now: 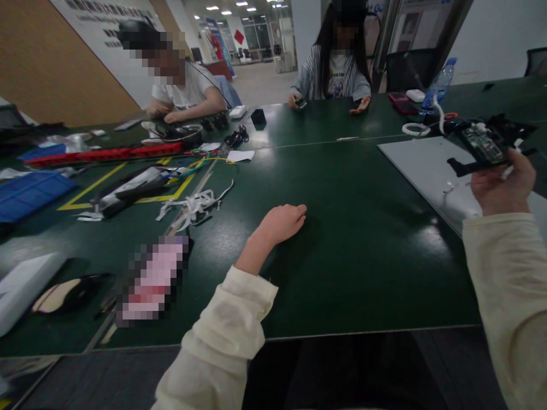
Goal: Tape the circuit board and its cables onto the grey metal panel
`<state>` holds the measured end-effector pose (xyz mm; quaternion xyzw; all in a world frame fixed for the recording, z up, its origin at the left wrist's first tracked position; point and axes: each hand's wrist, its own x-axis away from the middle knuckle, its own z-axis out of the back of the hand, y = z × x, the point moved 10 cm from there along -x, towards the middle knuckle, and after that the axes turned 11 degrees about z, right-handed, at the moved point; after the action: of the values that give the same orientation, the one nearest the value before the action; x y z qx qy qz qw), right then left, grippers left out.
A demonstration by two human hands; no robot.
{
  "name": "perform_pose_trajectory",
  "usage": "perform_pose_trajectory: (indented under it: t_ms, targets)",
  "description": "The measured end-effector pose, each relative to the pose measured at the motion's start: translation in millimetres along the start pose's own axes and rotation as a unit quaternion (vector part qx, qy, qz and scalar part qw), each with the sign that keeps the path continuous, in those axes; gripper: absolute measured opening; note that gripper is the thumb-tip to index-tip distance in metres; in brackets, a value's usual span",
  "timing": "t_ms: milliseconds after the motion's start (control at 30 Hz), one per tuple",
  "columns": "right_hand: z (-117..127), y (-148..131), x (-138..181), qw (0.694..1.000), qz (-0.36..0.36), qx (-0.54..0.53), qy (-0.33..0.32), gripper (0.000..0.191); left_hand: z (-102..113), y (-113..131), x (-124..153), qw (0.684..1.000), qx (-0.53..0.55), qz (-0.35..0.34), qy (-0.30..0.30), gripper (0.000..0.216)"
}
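Observation:
At the right, my right hand [504, 185] grips a black plastic assembly with an exposed circuit board [482, 142], held up over a light grey board [423, 168]. Its dark frame sticks out past my fingers on both sides, and a white cable [438, 115] rises behind it. Over the middle of the green table [350, 267], my left hand [282, 222] is closed, back of the hand up and fingers curled under. The inside of that hand is hidden, so I cannot see if it holds anything.
Left of my left hand lie a tangle of white strips [194, 208], a phone [154, 282], a computer mouse [64, 293] and a blue tray [36, 193]. Two people sit across the table. A water bottle [438, 88] stands at the back right.

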<state>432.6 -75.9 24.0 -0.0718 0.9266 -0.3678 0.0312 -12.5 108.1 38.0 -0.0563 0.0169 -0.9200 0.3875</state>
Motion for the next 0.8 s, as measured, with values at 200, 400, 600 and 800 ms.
perform_pose_trajectory:
  t_ms: [200,400,600,800]
  targets:
    - [-22,22,27,0.997,-0.065,0.021,-0.037,0.009,0,1,0,1.000,-0.002,-0.004,0.007,0.026]
    - [-42,73,100,0.959,-0.211,0.128,-0.139,0.011,5,-9,-2,0.998,-0.012,0.051,0.033,0.026]
    - [-60,114,174,0.873,-0.299,0.179,-0.341,0.019,51,-35,14,0.958,0.063,0.177,0.215,0.029]
    - [-69,122,224,0.821,-0.345,0.161,-0.426,0.031,53,-39,11,0.929,0.245,0.140,0.240,0.028]
